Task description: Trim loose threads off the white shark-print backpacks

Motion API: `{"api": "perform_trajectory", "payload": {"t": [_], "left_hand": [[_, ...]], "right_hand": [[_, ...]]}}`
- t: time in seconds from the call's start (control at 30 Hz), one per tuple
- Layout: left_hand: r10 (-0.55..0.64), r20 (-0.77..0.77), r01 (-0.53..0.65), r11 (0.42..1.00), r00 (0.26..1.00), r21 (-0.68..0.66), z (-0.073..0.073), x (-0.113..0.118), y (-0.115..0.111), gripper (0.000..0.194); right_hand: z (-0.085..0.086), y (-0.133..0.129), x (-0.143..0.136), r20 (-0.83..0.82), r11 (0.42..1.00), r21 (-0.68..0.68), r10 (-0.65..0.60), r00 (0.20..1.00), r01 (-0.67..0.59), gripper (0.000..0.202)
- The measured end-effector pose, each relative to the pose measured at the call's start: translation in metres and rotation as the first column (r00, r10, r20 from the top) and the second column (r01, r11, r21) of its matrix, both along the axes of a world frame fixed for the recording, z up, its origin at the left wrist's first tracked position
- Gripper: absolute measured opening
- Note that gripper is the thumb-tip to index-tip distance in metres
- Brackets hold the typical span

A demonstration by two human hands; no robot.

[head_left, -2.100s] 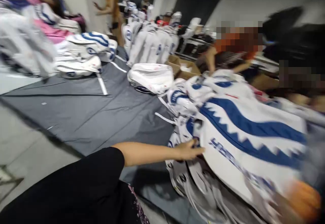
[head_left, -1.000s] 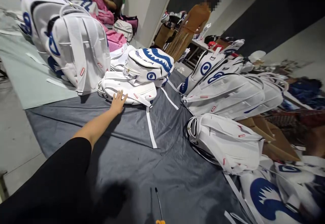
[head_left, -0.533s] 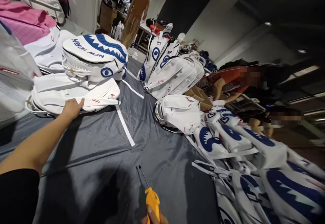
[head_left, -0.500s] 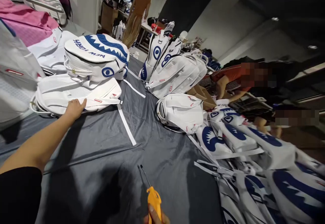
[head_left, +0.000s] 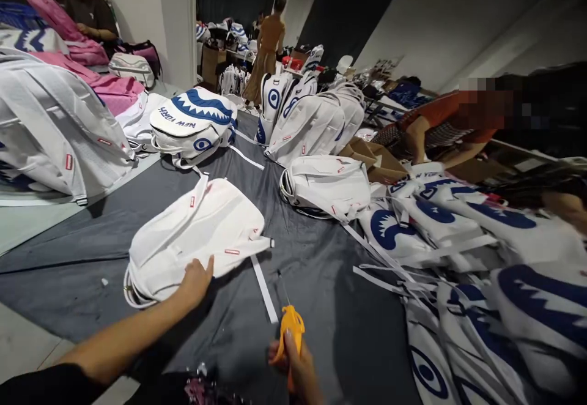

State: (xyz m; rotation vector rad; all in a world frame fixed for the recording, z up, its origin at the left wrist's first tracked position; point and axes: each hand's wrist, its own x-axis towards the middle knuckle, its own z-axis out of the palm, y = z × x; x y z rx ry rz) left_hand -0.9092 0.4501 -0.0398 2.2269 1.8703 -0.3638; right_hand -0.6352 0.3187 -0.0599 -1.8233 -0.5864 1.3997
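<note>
My left hand is on the near edge of a white backpack, its fingers gripping the side. The backpack lies straps up on the dark grey cloth, with red labels on its straps and a loose white webbing strap hanging toward me. My right hand is closed around an orange air blow gun. Its thin nozzle with a dark tip points away from me, just right of the webbing strap, apart from the backpack.
A white backpack with a blue toothed print lies behind. More white backpacks stand at the back, with a heap at right. A large white backpack stands left. A person in orange bends at right; others are farther back.
My left hand has brought the white backpack right and nearer, out from beside the printed one. My view has shifted, and the blow gun appears slightly higher and farther right.
</note>
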Motion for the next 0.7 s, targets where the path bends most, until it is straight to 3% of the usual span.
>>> {"api": "perform_trajectory", "payload": {"t": [0.1,0.2,0.33,0.43,0.53,0.6,0.7], "left_hand": [[-0.086,0.068,0.090,0.995,0.994,-0.051,0.000,0.060,-0.075,0.069],[-0.156,0.151,0.174,0.978,0.976,-0.114,0.003,0.115,-0.128,0.075],[-0.173,0.245,0.224,0.954,0.954,-0.199,-0.001,0.151,-0.180,0.071],[-0.137,0.316,0.220,0.944,0.939,-0.245,-0.002,0.154,-0.212,0.060],[-0.080,0.392,0.182,0.956,0.917,-0.231,0.006,0.139,-0.226,0.069],[-0.030,0.422,0.108,0.981,0.906,-0.162,0.014,0.118,-0.220,0.075],[0.111,0.428,-0.107,0.994,0.897,-0.035,0.018,0.078,-0.198,0.081]], "right_hand": [[0.016,-0.019,0.018,-0.031,0.988,0.058,-0.144,0.989,0.145,0.084],[0.033,-0.051,0.041,-0.018,0.974,0.170,-0.148,0.989,0.149,0.086],[0.039,-0.097,0.072,-0.024,0.981,0.168,-0.091,0.996,0.094,0.086],[0.039,-0.113,0.085,-0.035,0.993,0.119,-0.007,0.999,0.011,0.081],[0.045,-0.108,0.088,-0.011,0.983,0.133,0.130,0.992,-0.127,0.074],[0.052,-0.097,0.085,0.051,0.959,0.157,0.230,0.972,-0.235,0.073],[0.062,-0.080,0.082,0.139,0.927,0.160,0.318,0.938,-0.338,0.072]]}}
